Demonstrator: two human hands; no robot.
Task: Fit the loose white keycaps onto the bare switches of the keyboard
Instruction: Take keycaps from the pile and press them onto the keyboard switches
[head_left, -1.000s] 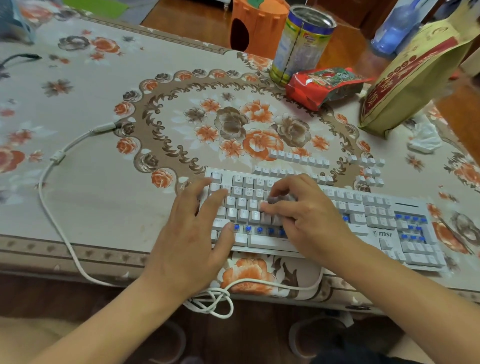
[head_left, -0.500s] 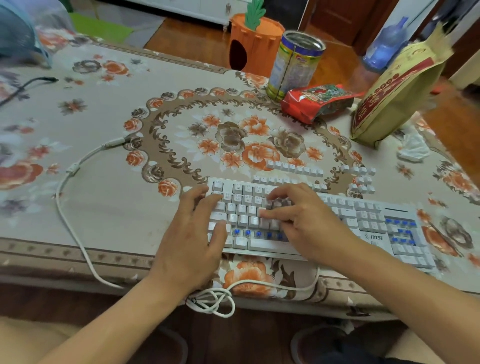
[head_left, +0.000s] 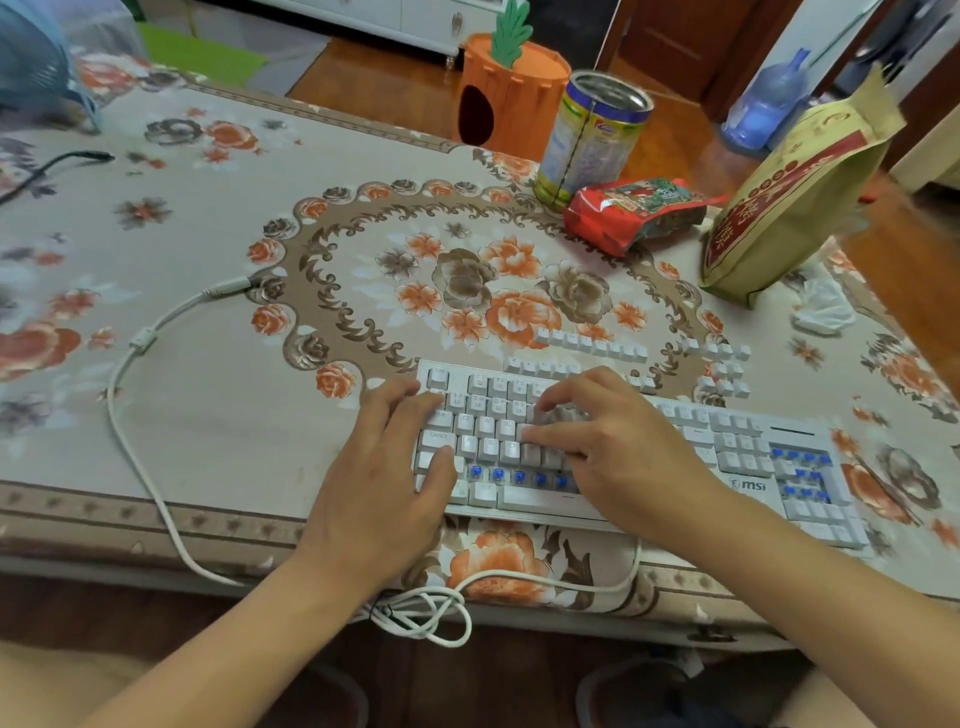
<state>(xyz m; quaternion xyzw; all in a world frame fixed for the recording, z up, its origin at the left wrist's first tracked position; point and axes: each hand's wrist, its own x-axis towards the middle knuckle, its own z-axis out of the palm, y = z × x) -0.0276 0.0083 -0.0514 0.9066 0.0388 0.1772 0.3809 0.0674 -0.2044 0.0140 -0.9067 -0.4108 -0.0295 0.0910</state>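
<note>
Bracing the keyboard (head_left: 737, 457) with our flat, empty left hand (head_left: 384, 467), we press keycaps (head_left: 540, 452) home with straight right-hand fingers (head_left: 550, 434), gripping nothing.

1. A white mechanical keyboard (head_left: 727, 452) is laid flat near the front edge of the table, angled slightly down to the right.
2. Most of its switches are capped; bare blue switches (head_left: 519, 475) are seen in the lower letter row and on the numeric pad.
3. Loose white keycaps (head_left: 592, 345) are lined in rows just behind the keyboard, with a smaller cluster to their right.
</note>
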